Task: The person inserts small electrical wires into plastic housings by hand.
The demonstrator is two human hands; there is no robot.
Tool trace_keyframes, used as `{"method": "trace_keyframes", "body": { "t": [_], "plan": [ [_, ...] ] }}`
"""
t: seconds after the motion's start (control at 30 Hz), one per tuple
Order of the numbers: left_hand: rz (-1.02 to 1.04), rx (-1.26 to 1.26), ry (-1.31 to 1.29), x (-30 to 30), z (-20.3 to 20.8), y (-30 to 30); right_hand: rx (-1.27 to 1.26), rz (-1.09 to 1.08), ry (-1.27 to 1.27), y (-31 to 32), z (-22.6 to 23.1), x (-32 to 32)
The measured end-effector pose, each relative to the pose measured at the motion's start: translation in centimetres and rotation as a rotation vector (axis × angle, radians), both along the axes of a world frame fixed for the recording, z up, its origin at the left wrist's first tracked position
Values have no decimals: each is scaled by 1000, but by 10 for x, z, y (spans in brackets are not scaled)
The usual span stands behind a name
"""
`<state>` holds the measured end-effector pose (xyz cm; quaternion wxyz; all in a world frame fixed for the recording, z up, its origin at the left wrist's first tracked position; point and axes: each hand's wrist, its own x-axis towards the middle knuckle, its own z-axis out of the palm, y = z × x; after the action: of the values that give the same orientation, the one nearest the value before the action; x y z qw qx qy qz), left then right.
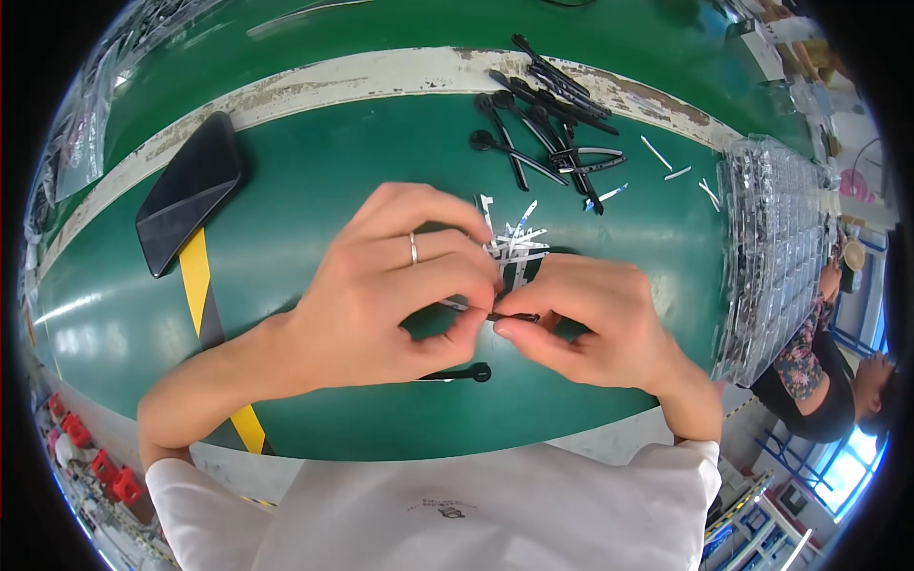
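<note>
Between the fingertips of both hands is a slim black piece [514,317], held above the green table; much of it is hidden by the fingers. My left hand [405,281], with a ring on one finger, pinches its left part. My right hand [600,319] grips its right end between thumb and forefinger. Just beyond the fingers lies a small heap of white paper-like strips [517,246], some with blue marks. Nearer to me, below the hands, rests a black stick-like part with a round end [479,372], partly covered by my left hand.
Several similar black parts [547,133] lie piled at the far side, reaching onto a worn whitish table strip [381,78]. A dark phone-like slab [190,195] sits at the left by yellow-and-black tape [195,276]. Stacked clear plastic trays [771,257] stand right; another person [828,371] is beyond.
</note>
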<state>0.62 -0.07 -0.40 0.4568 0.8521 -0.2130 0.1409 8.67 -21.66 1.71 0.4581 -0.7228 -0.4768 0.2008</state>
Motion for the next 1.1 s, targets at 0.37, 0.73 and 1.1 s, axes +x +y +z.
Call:
{"method": "trace_keyframes", "body": {
  "t": [0.37,0.73,1.1],
  "plan": [
    [-121,-95,125,7,-4,7,5,58,212,-3,-8,6],
    [-165,-184,222,8,0,13,-7,35,187,-1,-3,11],
    [-170,-157,269,6,2,12,2,4,26,-2,-1,7]
  ]
}}
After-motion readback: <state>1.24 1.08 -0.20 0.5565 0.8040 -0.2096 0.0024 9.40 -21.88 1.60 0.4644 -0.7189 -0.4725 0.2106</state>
